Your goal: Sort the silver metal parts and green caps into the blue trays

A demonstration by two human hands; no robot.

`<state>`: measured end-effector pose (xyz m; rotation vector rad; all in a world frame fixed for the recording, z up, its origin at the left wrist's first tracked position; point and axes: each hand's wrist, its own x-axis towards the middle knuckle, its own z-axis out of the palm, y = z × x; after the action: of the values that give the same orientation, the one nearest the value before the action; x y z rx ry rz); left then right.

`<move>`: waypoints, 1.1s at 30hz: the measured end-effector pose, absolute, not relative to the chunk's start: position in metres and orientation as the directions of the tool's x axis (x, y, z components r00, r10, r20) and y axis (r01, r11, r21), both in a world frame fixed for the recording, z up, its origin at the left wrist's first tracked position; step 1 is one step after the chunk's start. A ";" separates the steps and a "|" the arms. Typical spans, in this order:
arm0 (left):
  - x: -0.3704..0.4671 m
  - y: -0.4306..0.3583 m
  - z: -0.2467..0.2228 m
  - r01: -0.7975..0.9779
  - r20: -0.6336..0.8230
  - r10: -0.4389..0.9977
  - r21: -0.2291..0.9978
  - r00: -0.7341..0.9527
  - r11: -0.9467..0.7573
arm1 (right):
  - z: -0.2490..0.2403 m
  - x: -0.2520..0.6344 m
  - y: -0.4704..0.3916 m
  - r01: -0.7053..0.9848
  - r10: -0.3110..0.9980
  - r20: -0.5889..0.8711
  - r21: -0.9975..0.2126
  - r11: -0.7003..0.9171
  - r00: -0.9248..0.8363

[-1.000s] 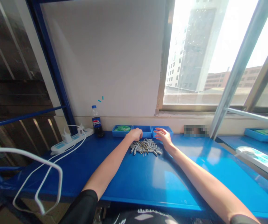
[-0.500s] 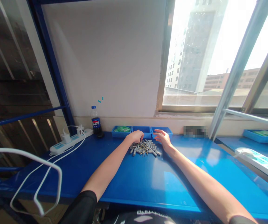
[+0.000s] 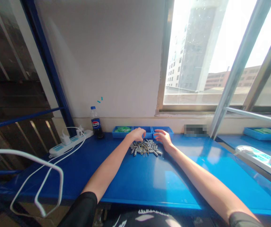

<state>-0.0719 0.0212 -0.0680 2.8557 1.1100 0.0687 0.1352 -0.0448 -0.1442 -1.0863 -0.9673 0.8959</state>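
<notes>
A loose pile of small metal parts (image 3: 144,148), grey cylinders mixed with thin brassy pins, lies on the blue table (image 3: 149,183). Just above its back left edge is my left hand (image 3: 136,135), the fingers curled down and drawn together. Whatever they pinch is too small or hidden to make out. To the right of the pile, my right hand (image 3: 165,139) has its fingers apart, with nothing visible in them. Behind both hands stand three blue bins: a left bin (image 3: 122,135) with green packets inside, a middle bin (image 3: 146,128) and a right bin (image 3: 168,130), both partly covered by my hands.
A cola bottle (image 3: 95,123) stands left of the bins. Farther left lies a white power strip (image 3: 72,142) with plugs, and a white cable (image 3: 61,176) loops in the foreground. At right are another blue tray (image 3: 262,135) and power strip (image 3: 258,154).
My left hand has lifted slightly off the pile toward the middle bin. My right hand stays beside the pile with its fingers apart. The whole view has shifted a little.
</notes>
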 end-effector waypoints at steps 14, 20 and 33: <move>-0.068 0.022 -0.069 0.396 0.271 0.552 0.463 0.788 -0.793 | -0.140 0.131 -0.048 -0.071 0.948 0.214 -0.969 0.236 0.236; -0.066 0.019 -0.067 0.315 0.376 0.518 0.483 0.768 -0.817 | -0.139 0.124 -0.050 0.013 0.954 0.267 -0.963 0.268 0.139; -0.071 0.016 -0.064 0.753 0.093 0.755 0.058 0.650 -0.655 | -0.143 0.135 -0.037 0.023 0.889 0.307 -0.948 0.319 0.340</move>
<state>-0.0712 0.0155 -0.0640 2.8407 1.2983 0.1706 0.1351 -0.0372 -0.1434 -1.0929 -1.0678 0.7408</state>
